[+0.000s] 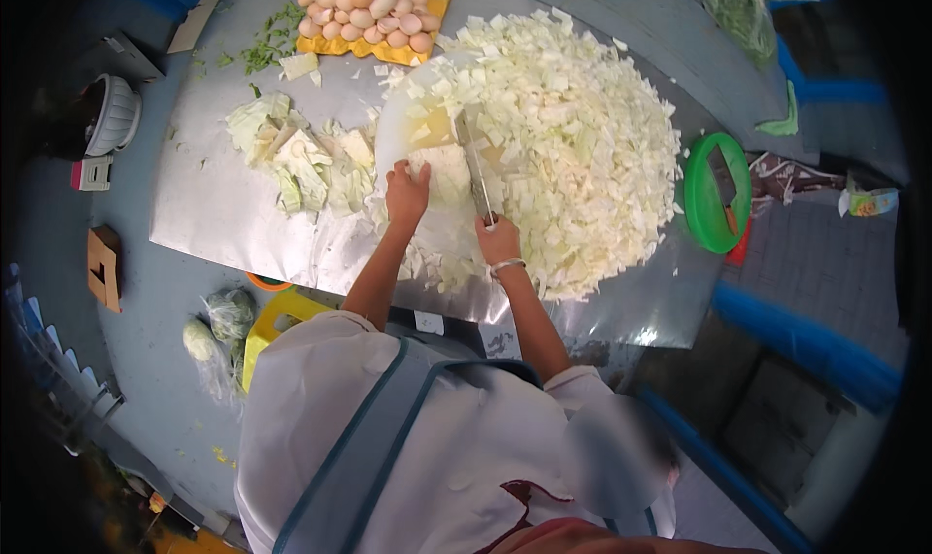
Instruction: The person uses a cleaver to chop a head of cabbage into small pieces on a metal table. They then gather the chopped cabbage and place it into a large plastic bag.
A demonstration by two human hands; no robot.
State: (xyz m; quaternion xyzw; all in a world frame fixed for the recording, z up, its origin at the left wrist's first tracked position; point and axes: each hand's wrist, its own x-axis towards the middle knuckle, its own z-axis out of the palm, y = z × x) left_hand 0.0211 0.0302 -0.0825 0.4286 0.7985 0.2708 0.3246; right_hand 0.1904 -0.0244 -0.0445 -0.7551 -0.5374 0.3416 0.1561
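Observation:
My right hand (499, 239) grips the handle of a cleaver (475, 162), whose blade stands on edge and points away from me. Left of the blade, a block of cabbage (445, 172) lies on a round, pale cutting board (392, 128). My left hand (408, 193) holds that block at its left end, fingers bent over it. A large heap of chopped cabbage (582, 153) covers the right side of the board and spreads onto the metal table (200, 190). Cut cabbage chunks and loose leaves (302, 161) lie left of my left hand.
At the table's far side, eggshells (371, 8) fill a yellow tray (360, 50), beside scattered green scraps (273, 40). A green round board (699, 215) carrying another cleaver (721, 175) is at right. Bagged vegetables (229, 314) and a yellow plastic stool (273, 321) stand below on the left.

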